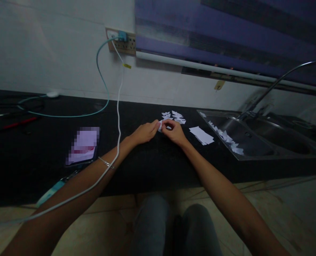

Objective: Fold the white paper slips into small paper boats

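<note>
Between my two hands is a small piece of white paper [160,126], partly covered by the fingers. My left hand [146,132] grips it from the left with closed fingers. My right hand [174,131] pinches it from the right, thumb and forefinger curled together. Just behind the hands lie several small folded paper pieces [177,116] on the black counter. A stack of flat white paper slips [201,135] rests to the right of my right hand. More folded paper pieces [226,137] line the left rim of the sink.
A steel sink [262,151] with a curved faucet [278,80] is on the right. A phone [84,145] lies at the left. A white cable [119,117] hangs across my left forearm from the wall socket [130,44]. A teal cable [67,116] loops over the counter [158,170].
</note>
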Action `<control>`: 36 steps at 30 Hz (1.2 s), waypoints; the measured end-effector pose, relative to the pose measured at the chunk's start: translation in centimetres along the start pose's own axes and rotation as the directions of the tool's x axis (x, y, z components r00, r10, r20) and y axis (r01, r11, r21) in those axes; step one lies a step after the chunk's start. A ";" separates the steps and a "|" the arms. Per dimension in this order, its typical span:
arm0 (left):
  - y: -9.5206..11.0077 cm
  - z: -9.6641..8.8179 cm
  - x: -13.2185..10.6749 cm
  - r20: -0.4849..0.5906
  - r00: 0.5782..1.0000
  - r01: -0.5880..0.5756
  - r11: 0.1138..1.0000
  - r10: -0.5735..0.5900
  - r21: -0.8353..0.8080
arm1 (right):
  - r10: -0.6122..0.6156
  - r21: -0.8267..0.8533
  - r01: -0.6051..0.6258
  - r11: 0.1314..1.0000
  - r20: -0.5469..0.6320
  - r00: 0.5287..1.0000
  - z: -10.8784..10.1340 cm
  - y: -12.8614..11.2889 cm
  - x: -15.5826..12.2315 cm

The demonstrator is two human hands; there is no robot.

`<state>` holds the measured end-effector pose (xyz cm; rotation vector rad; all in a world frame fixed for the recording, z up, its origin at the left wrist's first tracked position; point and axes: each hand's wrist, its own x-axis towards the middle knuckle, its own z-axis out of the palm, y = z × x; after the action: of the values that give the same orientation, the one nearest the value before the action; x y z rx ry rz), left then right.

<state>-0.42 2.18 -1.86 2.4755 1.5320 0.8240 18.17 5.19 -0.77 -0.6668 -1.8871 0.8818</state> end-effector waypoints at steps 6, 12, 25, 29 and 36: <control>0.8 -0.8 -0.1 0.007 1.000 -0.003 0.978 0.001 0.210 | 0.087 0.033 -0.089 0.995 0.047 0.995 0.1 0.1 0.2; 0.8 -0.8 -0.1 0.030 1.000 -0.012 0.988 0.008 0.153 | 0.198 0.132 -0.203 0.970 0.054 0.979 0.4 0.2 0.1; 1.2 0.2 0.6 -0.154 0.987 0.010 0.973 -0.047 -0.232 | 0.298 0.241 -0.284 0.928 -0.022 0.954 1.0 0.0 0.2; 1.5 -0.3 0.5 -0.234 0.971 -0.013 0.977 -0.039 -0.215 | 0.258 0.360 -0.246 0.900 0.013 0.966 0.8 -0.2 0.2; 1.6 -0.4 0.5 -0.303 0.953 -0.035 0.983 -0.022 -0.181 | 0.219 0.380 -0.227 0.897 0.065 0.974 0.8 0.3 0.1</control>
<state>0.82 1.80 -0.73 2.3026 1.4534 1.3360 17.40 5.14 -1.23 -0.6367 -1.6056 1.3705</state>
